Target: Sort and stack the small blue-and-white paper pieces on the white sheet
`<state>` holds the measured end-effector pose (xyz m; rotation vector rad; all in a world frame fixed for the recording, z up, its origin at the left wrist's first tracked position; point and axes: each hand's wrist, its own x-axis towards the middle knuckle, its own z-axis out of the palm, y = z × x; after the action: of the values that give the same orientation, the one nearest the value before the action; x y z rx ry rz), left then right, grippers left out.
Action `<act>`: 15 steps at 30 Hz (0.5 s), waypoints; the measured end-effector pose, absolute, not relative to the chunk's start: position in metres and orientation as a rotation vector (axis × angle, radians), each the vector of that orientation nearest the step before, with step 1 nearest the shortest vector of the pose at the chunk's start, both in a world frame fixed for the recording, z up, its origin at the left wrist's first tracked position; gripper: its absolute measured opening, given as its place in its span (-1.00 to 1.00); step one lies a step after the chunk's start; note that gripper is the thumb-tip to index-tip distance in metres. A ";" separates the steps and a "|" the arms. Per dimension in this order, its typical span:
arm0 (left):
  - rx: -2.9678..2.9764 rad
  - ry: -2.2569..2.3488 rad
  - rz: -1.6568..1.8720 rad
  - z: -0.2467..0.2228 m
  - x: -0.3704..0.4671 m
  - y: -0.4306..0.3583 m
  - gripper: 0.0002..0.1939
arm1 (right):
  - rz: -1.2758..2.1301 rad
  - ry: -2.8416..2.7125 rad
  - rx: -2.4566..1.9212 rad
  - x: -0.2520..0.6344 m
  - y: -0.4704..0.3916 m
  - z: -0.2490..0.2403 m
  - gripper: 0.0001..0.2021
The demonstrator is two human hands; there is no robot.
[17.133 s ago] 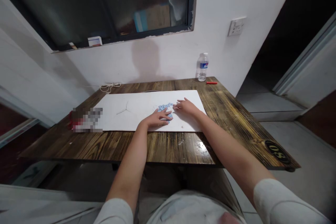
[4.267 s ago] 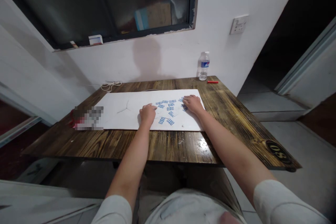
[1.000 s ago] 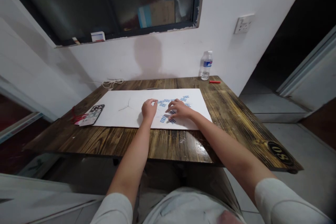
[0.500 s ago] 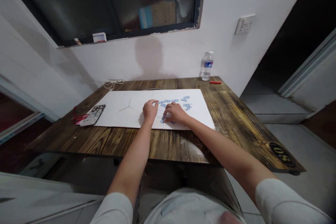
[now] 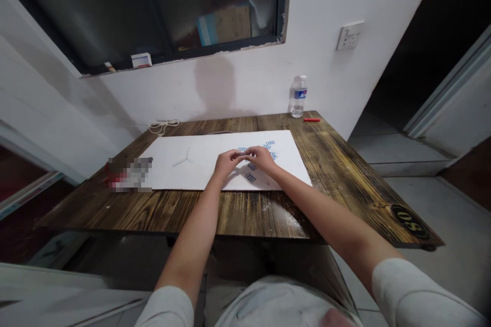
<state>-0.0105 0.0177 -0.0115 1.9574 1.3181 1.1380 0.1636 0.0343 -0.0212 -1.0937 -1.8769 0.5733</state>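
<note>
White board [image 5: 215, 163] lies flat on a dark, wood-grained table [image 5: 126, 209], its long edge running across in front of the person. Both hands are over its right half and meet at the fingertips. Left hand [image 5: 225, 164]: fingers bent, drawn in towards the thumb. Right hand [image 5: 262, 158]: likewise curled, tips against those of the left. A small dark sliver shows between the tips; whether either hand grips a piece cannot be told at this size.

Small blue-and-white barred pieces [image 5: 250, 178] lie loose on the board around the right hand: one near the front edge, one just below the fingers, several beyond and to the right. Others may be hidden by the hands. Thin dark lines [image 5: 186, 159], forked in shape, mark the board's left half.

At the table's far right corner, a clear bottle [image 5: 297, 104] with a blue label stands upright, a red stick-like object [image 5: 312, 120] lying just beside it. A white cord [image 5: 164, 124] lies bundled at the far left. Items at the board's left end are obscured by pixelation.
</note>
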 end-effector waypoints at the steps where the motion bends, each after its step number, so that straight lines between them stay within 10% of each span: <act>1: 1.968 1.341 1.129 -0.012 -0.010 0.017 -0.67 | 0.594 -1.828 -1.094 0.164 0.035 -0.021 -0.91; 15: 2.042 1.390 1.116 -0.008 -0.004 0.011 -0.72 | 0.772 -1.570 -0.910 0.171 0.042 -0.016 -0.83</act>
<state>-0.0041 0.0112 -0.0076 2.0417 1.3898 1.1161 0.1706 0.0420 -0.0165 -0.9102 -1.5702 0.7719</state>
